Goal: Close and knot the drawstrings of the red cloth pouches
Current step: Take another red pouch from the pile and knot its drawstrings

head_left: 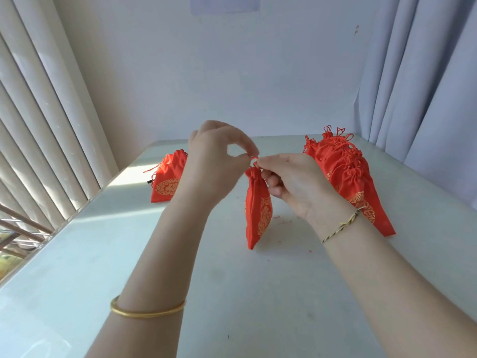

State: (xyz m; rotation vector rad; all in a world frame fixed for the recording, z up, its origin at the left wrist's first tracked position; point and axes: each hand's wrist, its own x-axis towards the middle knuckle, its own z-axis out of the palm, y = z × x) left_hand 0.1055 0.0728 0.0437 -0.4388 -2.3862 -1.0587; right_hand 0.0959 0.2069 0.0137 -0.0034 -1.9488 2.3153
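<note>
L hand (215,161) & R hand (291,184) both pinch drawstring (254,159) betw thumb + forefinger tips; red pouch (256,210) hangs just below fingertips, neck cinched, bottom corner near/at table (180,280), can't tell.

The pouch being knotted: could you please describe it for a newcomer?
On the white table, find where the left hand and right hand meet. The held pouch hangs from the drawstring they pinch; the lone pouch left and the pile right lie untouched.

Nothing legible here. The gold medallions (167,188) on the red pouches (343,174) are ornament, not lettering, and the pale sheet (224,3) at top centre is too blurred to read.
</note>
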